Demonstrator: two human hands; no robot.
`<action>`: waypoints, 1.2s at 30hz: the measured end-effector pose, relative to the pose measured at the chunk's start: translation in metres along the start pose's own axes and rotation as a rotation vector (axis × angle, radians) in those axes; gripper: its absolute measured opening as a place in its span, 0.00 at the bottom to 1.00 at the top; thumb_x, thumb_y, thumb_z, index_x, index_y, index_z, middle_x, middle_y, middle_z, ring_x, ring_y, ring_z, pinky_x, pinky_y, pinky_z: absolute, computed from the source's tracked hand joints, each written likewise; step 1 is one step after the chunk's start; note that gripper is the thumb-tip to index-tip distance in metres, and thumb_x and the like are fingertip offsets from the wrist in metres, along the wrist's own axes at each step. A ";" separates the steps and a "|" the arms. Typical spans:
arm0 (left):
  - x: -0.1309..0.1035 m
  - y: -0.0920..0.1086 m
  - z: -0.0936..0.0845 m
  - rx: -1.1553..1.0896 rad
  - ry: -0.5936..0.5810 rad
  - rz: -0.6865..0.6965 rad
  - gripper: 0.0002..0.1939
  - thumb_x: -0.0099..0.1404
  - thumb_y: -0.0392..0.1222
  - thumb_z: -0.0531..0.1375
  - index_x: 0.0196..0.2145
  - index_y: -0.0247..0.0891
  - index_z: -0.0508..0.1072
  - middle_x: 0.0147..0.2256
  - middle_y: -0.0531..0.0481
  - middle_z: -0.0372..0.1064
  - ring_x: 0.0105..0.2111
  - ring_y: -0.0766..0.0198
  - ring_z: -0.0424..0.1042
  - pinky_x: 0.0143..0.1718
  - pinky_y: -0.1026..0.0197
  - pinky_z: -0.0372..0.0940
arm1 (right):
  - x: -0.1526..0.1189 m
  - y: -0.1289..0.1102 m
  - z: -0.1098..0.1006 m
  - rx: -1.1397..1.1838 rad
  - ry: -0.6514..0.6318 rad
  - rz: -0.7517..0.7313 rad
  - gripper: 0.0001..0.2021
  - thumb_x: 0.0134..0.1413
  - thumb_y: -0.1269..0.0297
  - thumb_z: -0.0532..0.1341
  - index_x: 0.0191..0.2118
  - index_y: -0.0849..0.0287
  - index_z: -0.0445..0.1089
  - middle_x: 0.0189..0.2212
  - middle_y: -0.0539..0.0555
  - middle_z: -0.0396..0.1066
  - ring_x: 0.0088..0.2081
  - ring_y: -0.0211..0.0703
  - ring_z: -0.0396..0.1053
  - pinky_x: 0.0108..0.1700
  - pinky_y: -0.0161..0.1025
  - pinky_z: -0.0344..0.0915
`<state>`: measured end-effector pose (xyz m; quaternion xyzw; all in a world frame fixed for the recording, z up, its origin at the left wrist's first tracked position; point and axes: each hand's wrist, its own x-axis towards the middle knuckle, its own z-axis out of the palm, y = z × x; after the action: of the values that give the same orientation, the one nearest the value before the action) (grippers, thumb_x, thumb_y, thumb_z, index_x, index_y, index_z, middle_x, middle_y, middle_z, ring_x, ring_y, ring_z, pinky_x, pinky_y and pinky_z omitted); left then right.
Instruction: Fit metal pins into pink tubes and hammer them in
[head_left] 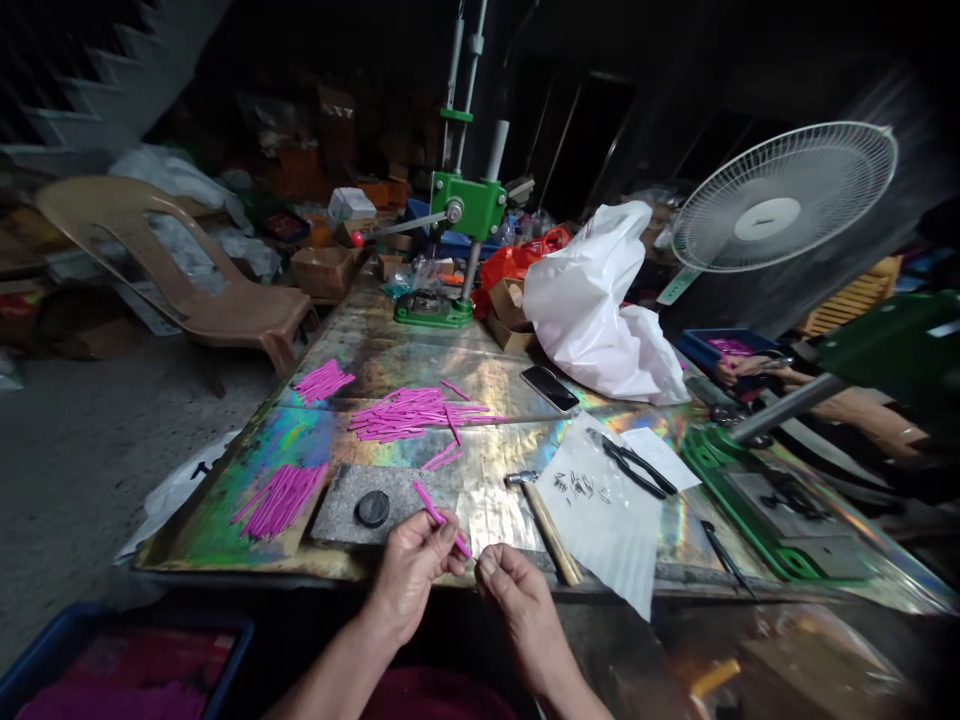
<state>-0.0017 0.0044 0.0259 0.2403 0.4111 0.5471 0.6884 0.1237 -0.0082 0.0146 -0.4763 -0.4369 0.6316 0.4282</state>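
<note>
Peering at the near right corner of the stone block point(337, 500), we find our left hand point(411, 572) pinching a pink stick point(427, 505), its middle partly covered by our thumb, both ends showing. Our right hand point(519, 604), farther right of the block, has thumb and forefinger brought together; we cannot tell whether something tiny sits between them. Its other fingers are curled mostly out of sight. Both forearms slant inward and are cut off below. A co-worker's arm point(847, 410), far right of the block, fades into darkness. Also right of the block lie a hammer point(553, 532) and metal bits point(576, 487), too small to make out.
</note>
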 end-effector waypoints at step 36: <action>0.008 0.051 -0.064 0.435 0.343 0.494 0.06 0.49 0.41 0.61 0.23 0.35 0.69 0.16 0.57 0.66 0.15 0.72 0.61 0.22 0.68 0.60 | 0.047 0.021 -0.118 -1.254 0.355 -0.067 0.19 0.49 0.56 0.46 0.40 0.64 0.62 0.33 0.64 0.67 0.33 0.52 0.65 0.35 0.43 0.59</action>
<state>-0.0825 0.0189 0.0283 0.3778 0.5567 0.6289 0.3896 0.2272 0.0488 -0.0356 -0.7191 -0.6597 0.1549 0.1539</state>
